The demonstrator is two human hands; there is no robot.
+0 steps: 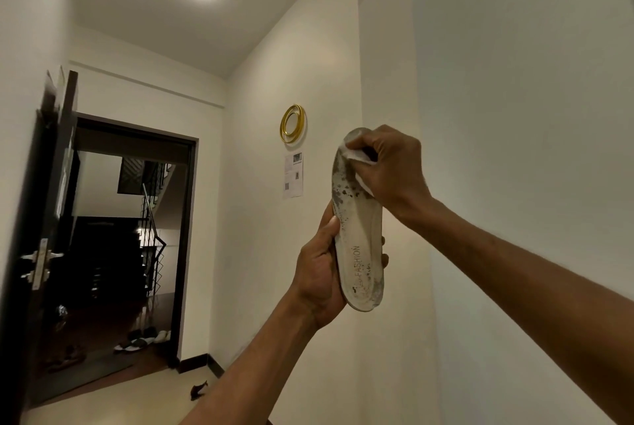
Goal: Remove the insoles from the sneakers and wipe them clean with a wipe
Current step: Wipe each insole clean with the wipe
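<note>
A white insole (360,236) stands upright in the air, its heel end low, with dark dirt spots along its upper half and the word FASHION printed near the heel. My left hand (320,273) grips the heel end from the left, thumb on the edge. My right hand (391,167) holds a white wipe (360,167) bunched in its fingers and presses it against the toe end of the insole. No sneakers are in view.
A white wall corner (387,81) is just behind the insole. An open dark door (44,236) is at the left, with a stairwell and several shoes (144,339) beyond the doorway. A small dark object (199,390) lies on the floor.
</note>
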